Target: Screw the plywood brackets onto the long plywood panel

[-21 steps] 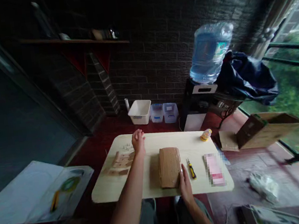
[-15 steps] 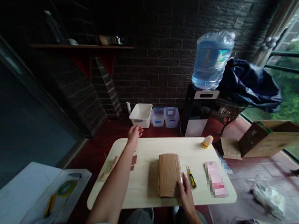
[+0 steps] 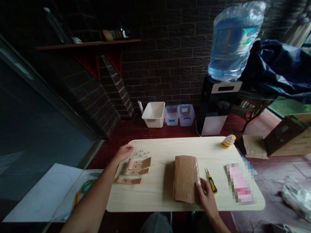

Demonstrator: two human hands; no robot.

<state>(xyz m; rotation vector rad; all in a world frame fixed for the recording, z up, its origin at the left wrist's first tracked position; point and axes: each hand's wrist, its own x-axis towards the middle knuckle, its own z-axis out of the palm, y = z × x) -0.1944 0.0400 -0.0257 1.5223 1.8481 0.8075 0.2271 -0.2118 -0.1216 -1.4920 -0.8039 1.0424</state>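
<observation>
A brown cardboard box with small holes in its top lies on the pale table. My right hand grips its right edge, thumb and fingers bent against the side. Just right of that hand is a yellow-and-black screwdriver. At the table's far left corner my left hand has its fingers curled together; whether anything is in them is too small to tell. Several small screw-like pieces stand beside it. Nearer me lie several curved brown strips with holes.
A yellow-capped container and a blurred pink item occupy the right side of the table. Beyond it are a white bin, two clear bins and a water dispenser. An open carton sits on the floor at right.
My left hand has moved left and down to the far left corner, uncovering the strips and small pieces. My right hand stays at the box. The whole view has shifted slightly.
</observation>
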